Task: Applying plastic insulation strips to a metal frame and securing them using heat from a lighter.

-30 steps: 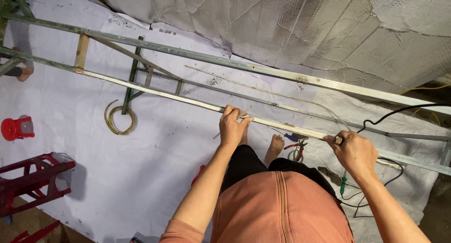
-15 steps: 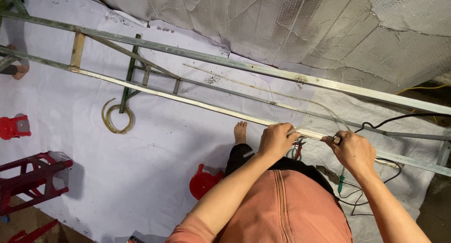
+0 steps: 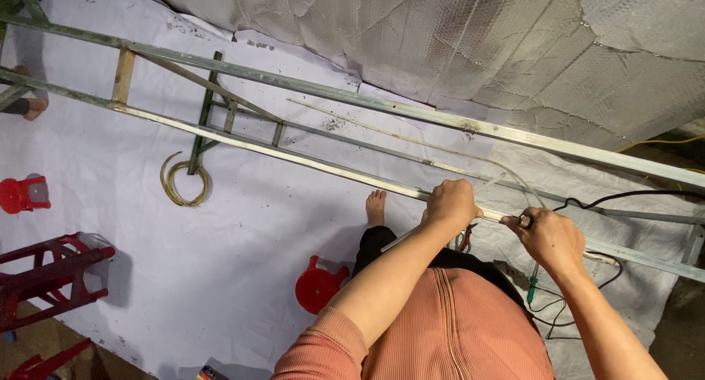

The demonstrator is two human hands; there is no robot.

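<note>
**Both hands close together on the near rail**

Here we are above a long grey metal frame [image 3: 308, 160] that runs across the white floor sheet [image 3: 242, 226] like a ladder laid on its side, the person standing right up against it. The left hand [image 3: 452, 204] is curled over the near rail, fingers wrapped round it in a firm fist. Just beside it, the right hand [image 3: 551, 237] is closed too, pinching a small dark tool or fitting [image 3: 525, 220] at the rail's top edge; what exactly it is, I cannot tell from here. A thin pale wire or tube [image 3: 411, 134] trails along the frame toward both hands.

To my eye the work wants a steady brace: the left fist holding the rail dead still while the right works at that one spot, hands kept near each other so nothing flexes.

Down below, a bare foot [image 3: 375, 206] rests on the sheet, a round red plastic stool [image 3: 317, 284] lies near it, and a green-handled screwdriver [image 3: 532, 286] sits by a black cable [image 3: 624, 196]. Further off, a coil of yellowish wire [image 3: 180, 185] and a dark red metal stand [image 3: 51, 273]. Crinkled silver foil sheeting [image 3: 477, 49] hangs behind.
</note>
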